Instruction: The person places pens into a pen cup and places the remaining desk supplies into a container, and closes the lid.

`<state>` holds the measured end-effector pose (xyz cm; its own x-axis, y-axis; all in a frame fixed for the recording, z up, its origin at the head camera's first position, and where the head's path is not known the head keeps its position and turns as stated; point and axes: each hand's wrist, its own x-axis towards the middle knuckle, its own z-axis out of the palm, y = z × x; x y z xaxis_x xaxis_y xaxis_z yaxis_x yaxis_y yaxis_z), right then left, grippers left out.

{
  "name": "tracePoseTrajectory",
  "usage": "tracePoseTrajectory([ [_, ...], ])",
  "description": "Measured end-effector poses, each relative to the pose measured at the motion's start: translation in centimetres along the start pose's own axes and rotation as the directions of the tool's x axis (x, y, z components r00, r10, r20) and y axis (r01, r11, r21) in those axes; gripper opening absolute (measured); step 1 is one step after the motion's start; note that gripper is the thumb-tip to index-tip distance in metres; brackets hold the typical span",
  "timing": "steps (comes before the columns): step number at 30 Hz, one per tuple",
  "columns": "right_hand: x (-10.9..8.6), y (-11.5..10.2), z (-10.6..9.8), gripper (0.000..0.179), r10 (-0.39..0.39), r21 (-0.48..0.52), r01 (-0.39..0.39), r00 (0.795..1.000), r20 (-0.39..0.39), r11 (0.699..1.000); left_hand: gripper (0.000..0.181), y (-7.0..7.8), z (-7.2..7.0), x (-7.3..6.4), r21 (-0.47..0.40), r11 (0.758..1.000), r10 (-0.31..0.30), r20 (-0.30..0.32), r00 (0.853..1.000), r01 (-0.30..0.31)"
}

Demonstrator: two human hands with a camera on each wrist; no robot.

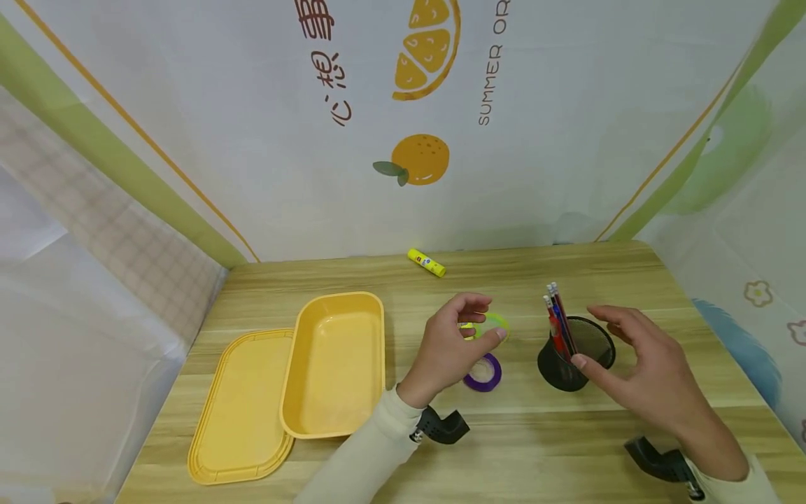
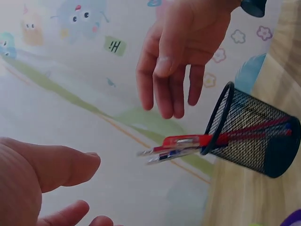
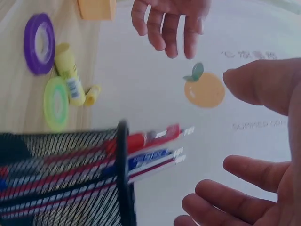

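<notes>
My left hand point(image 1: 450, 346) hovers with loosely bent fingers and nothing in it. Below it lie a purple tape roll point(image 1: 492, 382), a green tape roll point(image 1: 504, 323) and, mostly hidden in the head view, a yellow glue stick point(image 3: 70, 77). My right hand point(image 1: 655, 371) is held beside a black mesh pen cup point(image 1: 562, 374), thumb and fingers spread apart, holding nothing. Several pens and pencils point(image 1: 557, 318), one with a red barrel, lean in the cup, which stands upright. In the left wrist view the right hand point(image 2: 183, 52) appears apart from the cup's rim.
A yellow rectangular box point(image 1: 334, 371), open at the top, stands left of my left hand. Its flat yellow lid point(image 1: 242, 413) lies at the box's left side, touching it. Another yellow glue stick point(image 1: 426, 262) lies near the table's back edge, before a printed curtain point(image 1: 504, 189).
</notes>
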<state>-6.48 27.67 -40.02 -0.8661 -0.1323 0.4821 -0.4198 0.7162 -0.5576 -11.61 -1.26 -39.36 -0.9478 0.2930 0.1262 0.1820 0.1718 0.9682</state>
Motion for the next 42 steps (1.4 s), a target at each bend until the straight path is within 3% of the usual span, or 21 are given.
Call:
tracePoseTrajectory([
  [11,0.4,-3.0,0.7,0.078,-0.067,0.003,0.067,0.998,-0.02,0.998,0.049,0.4,-4.2,-1.5,0.019,0.998,-0.05,-0.06,0.997,0.052],
  [25,1.0,-4.7,2.8,0.074,-0.136,0.049,0.134,0.99,0.032,0.99,0.053,0.0,-8.6,-3.6,0.099,0.986,-0.12,-0.117,0.986,0.132],
  [33,1.1,-5.0,4.5,0.067,-0.118,0.164,0.098,0.987,0.114,0.982,0.056,-0.2,-11.8,-5.1,0.148,0.97,-0.176,-0.131,0.976,0.195],
  [42,1.3,-4.5,6.5,0.063,-0.097,0.193,0.049,0.965,0.246,0.98,0.056,-0.6,-16.1,-7.3,0.208,0.943,-0.226,-0.168,0.96,0.258],
])
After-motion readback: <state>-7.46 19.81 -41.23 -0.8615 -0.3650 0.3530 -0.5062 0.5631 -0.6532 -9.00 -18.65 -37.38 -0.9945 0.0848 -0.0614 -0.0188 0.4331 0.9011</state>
